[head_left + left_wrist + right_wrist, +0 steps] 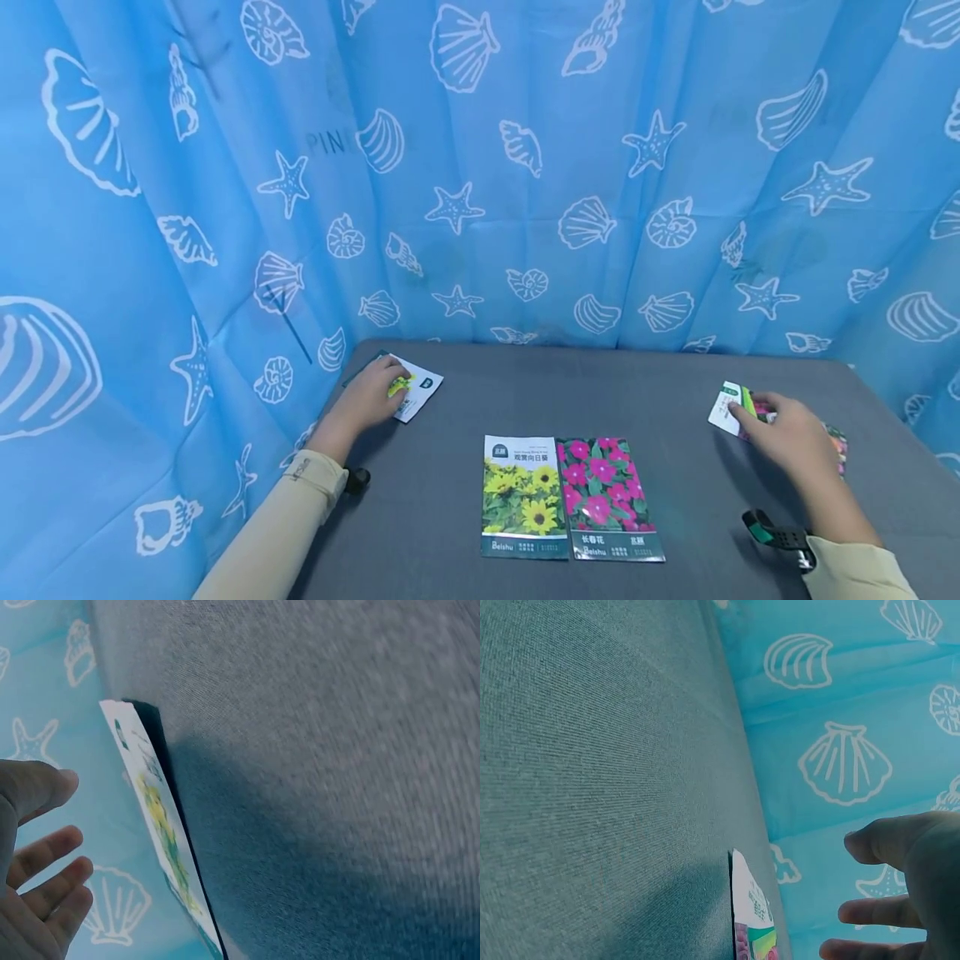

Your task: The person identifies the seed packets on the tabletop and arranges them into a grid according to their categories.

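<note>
At the table's far left, my left hand (367,398) is over a white seed packet with yellow flowers (422,388). The left wrist view has the fingers (64,881) loosely bent and apart from that packet (161,814), which lies on the cloth. On the right side, my right hand (797,435) is over a seed packet with a white and green top (726,414). Its thumb and fingers (885,911) are spread, with a gap to the packet (754,904) in the right wrist view. The hand partly hides the colourful packaging (837,450) there.
A yellow sunflower seed packet (523,498) and a pink-flower seed packet (606,492) lie side by side at the middle front of the grey table (450,517). A blue shell-print curtain (525,208) hangs behind and along the left.
</note>
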{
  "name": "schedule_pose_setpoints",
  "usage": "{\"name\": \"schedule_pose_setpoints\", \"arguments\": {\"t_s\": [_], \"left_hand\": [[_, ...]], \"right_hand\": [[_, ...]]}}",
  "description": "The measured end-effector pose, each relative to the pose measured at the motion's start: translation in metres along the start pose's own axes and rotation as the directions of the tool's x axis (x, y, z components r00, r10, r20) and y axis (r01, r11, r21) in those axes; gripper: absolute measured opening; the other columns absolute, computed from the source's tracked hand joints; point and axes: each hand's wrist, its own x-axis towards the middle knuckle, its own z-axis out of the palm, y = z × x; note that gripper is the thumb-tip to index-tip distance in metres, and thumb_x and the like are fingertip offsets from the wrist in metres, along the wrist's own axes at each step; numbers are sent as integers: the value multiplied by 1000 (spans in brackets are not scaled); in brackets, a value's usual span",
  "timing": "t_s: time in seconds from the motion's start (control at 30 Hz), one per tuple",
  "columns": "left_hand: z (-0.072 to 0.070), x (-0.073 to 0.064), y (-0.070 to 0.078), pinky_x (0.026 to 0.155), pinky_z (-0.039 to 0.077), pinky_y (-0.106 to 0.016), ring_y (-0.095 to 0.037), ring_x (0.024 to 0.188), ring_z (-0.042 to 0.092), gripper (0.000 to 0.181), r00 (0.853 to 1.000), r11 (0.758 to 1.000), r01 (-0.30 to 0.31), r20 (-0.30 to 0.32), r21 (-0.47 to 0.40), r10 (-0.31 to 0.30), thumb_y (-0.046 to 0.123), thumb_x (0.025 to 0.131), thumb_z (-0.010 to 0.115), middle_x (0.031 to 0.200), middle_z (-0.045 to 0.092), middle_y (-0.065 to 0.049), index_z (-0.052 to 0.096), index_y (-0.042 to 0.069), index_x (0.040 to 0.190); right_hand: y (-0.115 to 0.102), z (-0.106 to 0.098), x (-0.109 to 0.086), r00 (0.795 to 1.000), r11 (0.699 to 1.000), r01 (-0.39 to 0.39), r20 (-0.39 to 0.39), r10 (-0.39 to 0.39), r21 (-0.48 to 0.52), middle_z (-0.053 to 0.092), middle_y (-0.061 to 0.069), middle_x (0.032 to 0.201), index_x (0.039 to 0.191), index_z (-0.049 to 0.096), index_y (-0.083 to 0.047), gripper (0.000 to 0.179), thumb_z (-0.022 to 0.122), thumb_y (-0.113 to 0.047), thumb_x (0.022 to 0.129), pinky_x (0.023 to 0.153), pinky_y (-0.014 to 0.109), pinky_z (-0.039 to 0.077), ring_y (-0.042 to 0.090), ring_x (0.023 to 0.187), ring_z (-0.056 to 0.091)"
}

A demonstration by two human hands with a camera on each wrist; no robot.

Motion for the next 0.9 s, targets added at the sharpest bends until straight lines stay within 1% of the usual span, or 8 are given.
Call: {"name": "schedule_pose_setpoints", "arguments": {"t_s": [0.17, 0.3, 0.4, 0.47, 0.57, 0.63, 0.77, 0.9], "left_hand": [[2, 1, -5, 108, 55, -51, -32, 123, 65, 31, 999, 1000, 14, 30, 13, -14, 15, 101, 72, 127, 68, -13, 72, 3, 130], [4, 3, -8, 109, 54, -51, -32, 125, 65, 33, 999, 999, 28, 35, 19, -28, 15, 101, 72, 129, 68, -13, 71, 4, 132], [6, 2, -11, 108, 55, -52, -33, 124, 66, 33, 999, 999, 22, 34, 28, -23, 13, 101, 72, 128, 69, -14, 71, 3, 132], [7, 2, -12, 106, 56, -52, -34, 122, 66, 33, 1000, 999, 8, 30, 37, -9, 12, 100, 73, 127, 69, -15, 72, 2, 131], [9, 2, -14, 105, 57, -52, -34, 121, 67, 33, 1000, 999, -1, 31, 36, 0, 11, 99, 73, 126, 70, -15, 72, 1, 131], [10, 1, -15, 104, 57, -51, -33, 120, 67, 32, 1000, 999, 2, 31, 36, -3, 9, 100, 72, 125, 70, -15, 72, 1, 131], [12, 1, -17, 105, 57, -49, -31, 120, 67, 31, 999, 999, 28, 43, 29, -29, 3, 101, 65, 126, 70, -15, 72, 3, 132], [12, 4, -19, 105, 57, -50, -32, 120, 67, 32, 999, 999, 24, 33, 31, -25, 1, 101, 63, 126, 70, -16, 71, 2, 132]], "right_hand": [[1, -2, 0, 999, 999, -40, 11, 41, -5, 48, 47, 135, 141, 49, 14, 80, 53, -57, 105, 84, 70, 50, 62, 116, 52], [2, -2, 0, 998, 999, -54, 11, 54, -7, 48, 47, 136, 141, 49, 15, 82, 53, -58, 104, 83, 69, 49, 60, 114, 52], [2, -1, 0, 997, 997, -73, 20, 73, -5, 49, 45, 136, 143, 48, 14, 84, 54, -60, 104, 82, 70, 47, 57, 111, 53], [3, 0, 0, 996, 996, -86, 25, 86, -5, 50, 44, 135, 143, 48, 14, 84, 54, -60, 103, 82, 70, 46, 55, 108, 54], [3, 0, -1, 994, 995, -102, 28, 102, -8, 50, 44, 135, 144, 49, 12, 83, 54, -60, 103, 82, 72, 46, 55, 108, 54], [3, 0, -1, 994, 994, -106, 23, 106, -8, 50, 44, 136, 143, 49, 12, 81, 54, -59, 104, 83, 73, 47, 56, 110, 54], [2, 0, 0, 993, 993, -116, 19, 116, -4, 48, 44, 138, 143, 49, 11, 79, 55, -58, 104, 83, 73, 48, 57, 112, 54], [1, -1, 2, 993, 993, -117, 15, 117, -4, 48, 44, 139, 143, 50, 11, 79, 54, -58, 104, 82, 72, 49, 58, 113, 54]]}}
